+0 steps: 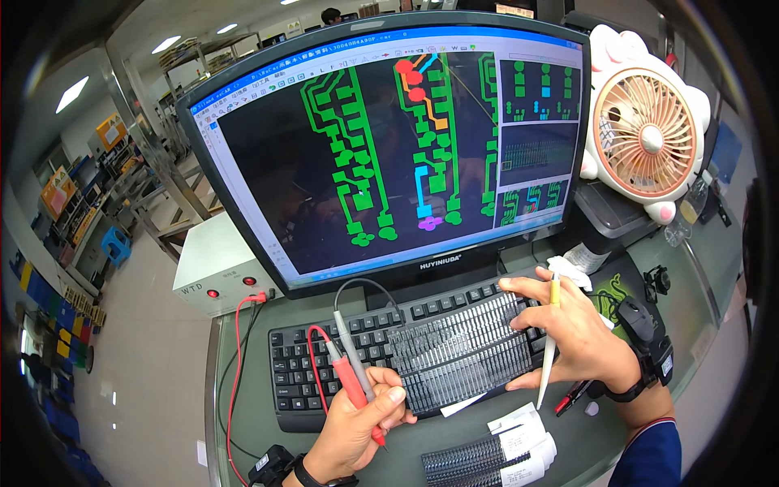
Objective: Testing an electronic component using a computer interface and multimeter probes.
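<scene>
Above the keyboard [294, 365] I hold a dark, striped circuit board panel [462, 349] made of many narrow strips. My left hand [353, 430] is closed round a red test probe [349, 380] and a grey test probe [350, 345], its fingers at the panel's lower left corner. The red probe's tip points down below the hand. Gripping the panel's right edge, my right hand [588, 337] has its thumb below and fingers above. A pale pen with a yellow end [549, 361] is also tucked between those fingers, tip down.
A monitor [276, 187] showing green circuit traces stands behind the keyboard. The probe leads run near a white box [219, 264] at left. Another strip stack [462, 464] with paper labels [531, 446] lies in front. To the right are a red marker [572, 399], mouse [635, 318] and fan [649, 138].
</scene>
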The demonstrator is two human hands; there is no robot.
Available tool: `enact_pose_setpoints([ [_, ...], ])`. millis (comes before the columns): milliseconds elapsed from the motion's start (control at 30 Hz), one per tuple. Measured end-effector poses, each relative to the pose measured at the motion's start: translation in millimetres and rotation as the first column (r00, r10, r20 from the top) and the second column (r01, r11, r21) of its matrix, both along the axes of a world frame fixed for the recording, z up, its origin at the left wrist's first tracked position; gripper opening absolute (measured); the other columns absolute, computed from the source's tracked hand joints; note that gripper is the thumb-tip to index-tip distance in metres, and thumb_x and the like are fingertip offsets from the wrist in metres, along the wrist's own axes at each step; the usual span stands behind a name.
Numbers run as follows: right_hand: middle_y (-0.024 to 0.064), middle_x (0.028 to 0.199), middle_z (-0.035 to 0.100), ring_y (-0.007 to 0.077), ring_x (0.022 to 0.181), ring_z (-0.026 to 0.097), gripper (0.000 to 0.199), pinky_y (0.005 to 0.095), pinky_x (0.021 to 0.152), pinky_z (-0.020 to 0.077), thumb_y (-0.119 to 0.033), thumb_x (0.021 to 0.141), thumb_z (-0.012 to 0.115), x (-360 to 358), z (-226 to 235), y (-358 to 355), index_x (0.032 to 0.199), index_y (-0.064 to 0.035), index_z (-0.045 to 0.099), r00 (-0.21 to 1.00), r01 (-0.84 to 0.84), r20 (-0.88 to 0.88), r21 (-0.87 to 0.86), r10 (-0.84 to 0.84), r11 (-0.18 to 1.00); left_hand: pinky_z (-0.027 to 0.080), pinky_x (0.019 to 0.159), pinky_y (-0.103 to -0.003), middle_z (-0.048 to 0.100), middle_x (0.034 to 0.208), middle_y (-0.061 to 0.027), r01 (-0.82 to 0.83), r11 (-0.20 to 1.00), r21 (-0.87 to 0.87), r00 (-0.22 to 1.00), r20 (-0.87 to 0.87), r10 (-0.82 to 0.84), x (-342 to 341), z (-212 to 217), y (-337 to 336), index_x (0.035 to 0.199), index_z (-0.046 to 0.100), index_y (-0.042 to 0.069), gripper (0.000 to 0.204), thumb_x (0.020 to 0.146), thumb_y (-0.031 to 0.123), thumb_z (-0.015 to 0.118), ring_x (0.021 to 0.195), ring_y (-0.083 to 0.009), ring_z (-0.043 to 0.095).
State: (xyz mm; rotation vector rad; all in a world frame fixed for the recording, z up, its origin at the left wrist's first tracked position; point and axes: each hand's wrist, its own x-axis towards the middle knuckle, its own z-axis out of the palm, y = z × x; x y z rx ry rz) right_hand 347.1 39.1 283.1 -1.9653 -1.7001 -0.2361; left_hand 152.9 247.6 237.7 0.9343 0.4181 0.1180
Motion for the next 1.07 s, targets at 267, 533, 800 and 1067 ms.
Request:
enact_pose_setpoints([
  [267,0.0154,0.13,0.053,0.0302,0.101,0.059,0.061,0.0519,0.101,0.0349,-0.041,0.061,0.084,1,-1,1,0.104,-0.0083,0.055,1.0,0.004,-0.001,-0.011,-0.004,1.0,0.052,0.073,-0.034,0.048,0.071,-0.0001,0.02,0.998,-0.067,1.0,0.018,-0.019,-3,-4,4,0.106,0.048,0.0,0.019,0.093,0.008,0.058,0.06,-0.0081,0.046],
  [533,0.0145,0.13,0.053,0.029,0.101,0.06,0.06,0.0516,0.101,0.0341,-0.043,0.062,0.083,1,-2,1,0.103,-0.0085,0.056,0.999,0.008,-0.032,-0.039,-0.01,0.999,0.054,0.072,-0.036,0.043,0.068,0.0034,-0.026,1.0,-0.01,0.998,-0.065,0.026,-2,0,-1,0.097,0.049,0.008,0.011,0.091,0.01,0.059,0.057,-0.0051,0.044],
  [800,0.0146,0.131,0.052,0.0281,0.096,0.061,0.061,0.0517,0.101,0.0336,-0.044,0.062,0.083,1,-1,-1,0.104,-0.0086,0.055,0.999,-0.001,-0.039,-0.043,-0.001,0.999,0.049,0.066,-0.026,0.042,0.067,0.0049,-0.027,0.999,-0.028,0.999,0.037,0.028,-2,2,-7,0.102,0.051,0.009,0.01,0.093,0.011,0.057,0.055,-0.0058,0.041],
  [1067,0.0141,0.131,0.052,0.0273,0.094,0.061,0.061,0.0516,0.101,0.0339,-0.044,0.063,0.082,1,-2,-1,0.104,-0.0084,0.055,0.998,0.001,-0.056,-0.052,-0.004,0.999,0.055,0.072,-0.037,0.045,0.07,0.0034,-0.019,1.0,-0.018,0.998,-0.068,0.017,-3,-1,-1,0.099,0.05,0.008,0.012,0.091,0.012,0.059,0.057,-0.0054,0.045],
])
